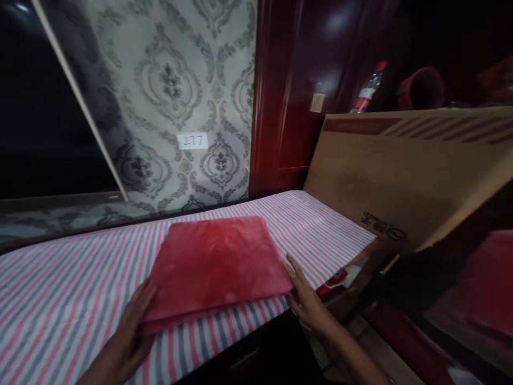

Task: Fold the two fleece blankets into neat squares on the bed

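Observation:
A folded red plush cloth [218, 262] lies on a striped pink, grey and white cover [92, 278], its front edge showing more than one layer. My left hand [134, 326] is closed around the near left corner of the cloth, fingers along its side edge and the thumb low at the front. At the opposite side, my right hand [306, 299] rests against the near right corner. Its fingers are stretched out and apart, touching the cloth's edge without wrapping round it.
A large cardboard box [401, 171] stands at the right, with a red-capped bottle [367, 90] behind its upper edge. A dark screen [48, 117] hangs at the left. Patterned wallpaper [172, 112] bears a label reading 277 [193, 140]. Another red cloth [487, 283] lies far right.

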`<state>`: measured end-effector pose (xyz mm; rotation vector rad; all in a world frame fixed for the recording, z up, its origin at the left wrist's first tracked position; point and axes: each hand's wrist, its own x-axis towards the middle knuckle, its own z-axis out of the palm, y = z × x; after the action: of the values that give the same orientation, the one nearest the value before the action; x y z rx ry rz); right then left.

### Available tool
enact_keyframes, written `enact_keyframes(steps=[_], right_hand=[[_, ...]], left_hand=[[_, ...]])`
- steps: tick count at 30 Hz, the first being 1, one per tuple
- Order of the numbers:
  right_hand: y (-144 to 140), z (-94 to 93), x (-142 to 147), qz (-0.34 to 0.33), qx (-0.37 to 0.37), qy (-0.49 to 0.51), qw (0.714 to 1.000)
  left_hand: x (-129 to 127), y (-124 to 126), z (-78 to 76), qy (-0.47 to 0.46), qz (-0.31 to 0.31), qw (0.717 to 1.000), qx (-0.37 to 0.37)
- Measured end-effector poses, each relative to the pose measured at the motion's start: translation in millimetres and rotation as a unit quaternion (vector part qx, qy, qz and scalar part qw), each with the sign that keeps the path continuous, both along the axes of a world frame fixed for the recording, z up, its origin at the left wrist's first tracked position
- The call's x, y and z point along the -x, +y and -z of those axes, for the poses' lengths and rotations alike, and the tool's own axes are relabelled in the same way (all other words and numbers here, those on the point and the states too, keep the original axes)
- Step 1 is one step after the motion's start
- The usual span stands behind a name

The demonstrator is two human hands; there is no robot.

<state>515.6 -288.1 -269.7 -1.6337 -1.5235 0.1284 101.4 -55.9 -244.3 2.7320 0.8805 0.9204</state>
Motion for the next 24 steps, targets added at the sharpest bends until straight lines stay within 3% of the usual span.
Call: enact_keyframes(steps=[3,8,12,15,19,22,24], right_hand=[[3,6.9,10,0.018,-0.015,-0.135,0.991],[21,19.3,11,0.075,-0.069,-0.206,0.973],[29,1.3,3,0.061,-0.128,-0.237,0.961],[32,-44.4,-5,0.059,-0.157,-0.213,0.962],[41,-130.9,-10,0.095,-0.239,-0.105,0.961],[58,-189.6,-14,0.075,-0.247,0.026,0.966],[77,-216.8,-19,0.030,-0.239,0.123,0.963]], left_hand=[[-8,-6,4.5,-0.011,0.014,0.999,-0.033],[-18,-11,4.3,0.021,-0.041,0.997,-0.063],[-19,-8,-9.3,0.020,-0.057,0.994,-0.091],[-20,-5,-50.9,-0.022,-0.048,0.993,-0.107],[-23,1,-141.9,-0.099,-0.035,0.989,-0.109],[-26,16,-199.9,-0.176,-0.037,0.984,-0.013],[-28,35,-221.3,-0.222,-0.071,0.969,0.079]])
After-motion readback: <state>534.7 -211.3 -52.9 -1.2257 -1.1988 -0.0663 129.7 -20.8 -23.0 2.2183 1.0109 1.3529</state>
